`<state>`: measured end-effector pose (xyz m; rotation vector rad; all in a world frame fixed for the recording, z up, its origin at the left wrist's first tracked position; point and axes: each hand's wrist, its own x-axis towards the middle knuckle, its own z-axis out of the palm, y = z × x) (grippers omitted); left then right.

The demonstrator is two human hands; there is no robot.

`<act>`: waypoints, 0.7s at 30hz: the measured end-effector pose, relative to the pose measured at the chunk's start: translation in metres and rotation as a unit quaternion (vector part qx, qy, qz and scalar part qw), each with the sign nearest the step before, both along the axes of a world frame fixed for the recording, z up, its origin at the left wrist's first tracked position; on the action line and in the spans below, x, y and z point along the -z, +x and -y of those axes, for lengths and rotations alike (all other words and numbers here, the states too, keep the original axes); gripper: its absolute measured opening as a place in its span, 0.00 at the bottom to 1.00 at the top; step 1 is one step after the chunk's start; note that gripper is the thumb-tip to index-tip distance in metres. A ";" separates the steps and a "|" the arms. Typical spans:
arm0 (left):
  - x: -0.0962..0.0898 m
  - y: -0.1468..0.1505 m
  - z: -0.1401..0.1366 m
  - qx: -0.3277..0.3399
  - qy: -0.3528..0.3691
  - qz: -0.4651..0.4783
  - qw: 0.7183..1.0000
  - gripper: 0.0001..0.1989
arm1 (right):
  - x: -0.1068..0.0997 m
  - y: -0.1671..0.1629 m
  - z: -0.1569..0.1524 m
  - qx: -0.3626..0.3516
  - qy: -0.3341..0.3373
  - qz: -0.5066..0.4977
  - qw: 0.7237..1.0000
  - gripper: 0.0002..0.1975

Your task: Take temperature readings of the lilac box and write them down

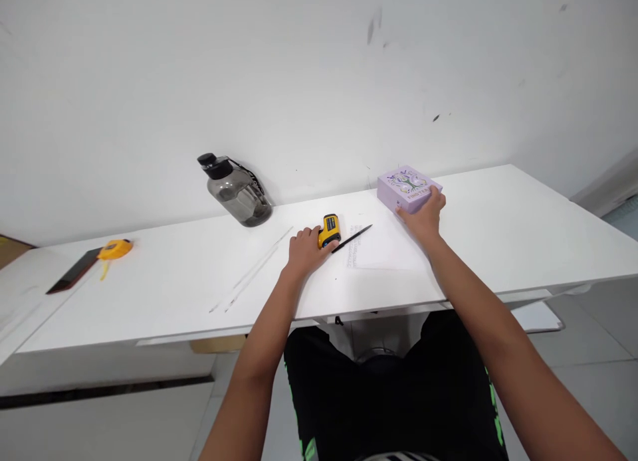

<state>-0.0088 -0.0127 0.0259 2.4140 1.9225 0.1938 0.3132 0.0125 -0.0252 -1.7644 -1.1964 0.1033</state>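
Your left hand (304, 252) wraps the yellow-black measuring device (329, 229); your right hand (426, 216), thumb and fingers spread, grips the far-right lilac box (405, 184)

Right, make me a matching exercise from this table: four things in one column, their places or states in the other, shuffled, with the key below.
Things
1. Lilac box
2. Yellow-and-black device
3. Bottle
4. Tape measure

Places or states
A. See-through grey
B. In the left hand
C. Beside a dark flat object
D. Gripped by the right hand

Right pairs: 1-D, 2-B, 3-A, 4-C
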 end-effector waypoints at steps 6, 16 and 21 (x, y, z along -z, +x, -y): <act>-0.004 -0.010 0.000 0.036 -0.020 0.006 0.999 0.39 | -0.028 -0.012 0.017 0.025 0.018 -0.164 0.986 0.47; 0.000 -0.015 -0.004 0.080 -0.009 0.039 0.996 0.38 | -0.043 -0.024 0.020 -0.179 0.048 -0.565 0.804 0.28; 0.004 -0.014 -0.005 0.080 0.022 0.068 0.994 0.33 | -0.051 -0.032 0.033 -0.283 0.005 -0.637 0.717 0.27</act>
